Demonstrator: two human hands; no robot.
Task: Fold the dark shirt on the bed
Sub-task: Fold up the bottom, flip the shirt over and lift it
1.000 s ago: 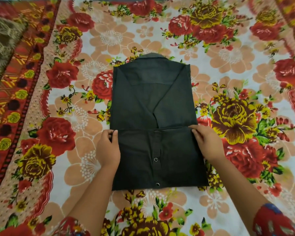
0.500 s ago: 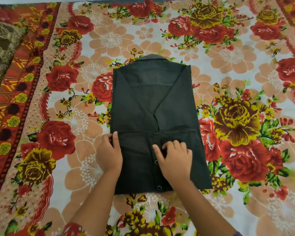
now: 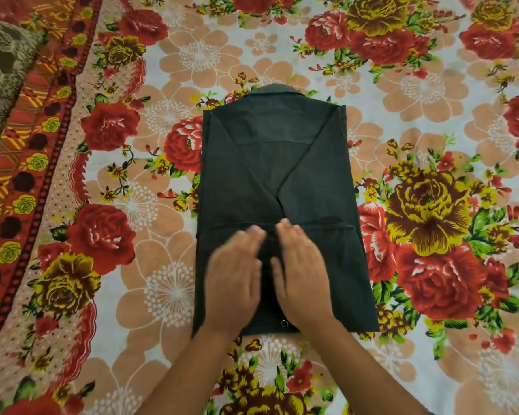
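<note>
The dark shirt [image 3: 270, 163] lies flat in the middle of the floral bed sheet [image 3: 168, 289], its collar at the far end, both sides folded inward and the bottom part folded up over the near half. My left hand [image 3: 234, 277] and my right hand [image 3: 301, 271] rest side by side, palms down, on the middle of that folded-up flap. Their fingers are spread flat and point away from me. The left hand is motion-blurred. A metal snap button [image 3: 284, 323] shows at the near edge between my wrists.
A brown patterned cloth [image 3: 0, 76] lies at the far left edge. A red and orange border strip [image 3: 27, 163] of the sheet runs down the left side. Sheet surrounds the shirt on all sides.
Both hands left the flap's side edges and came to its middle. The right hand moved first, then the left, and now they lie flat side by side.
</note>
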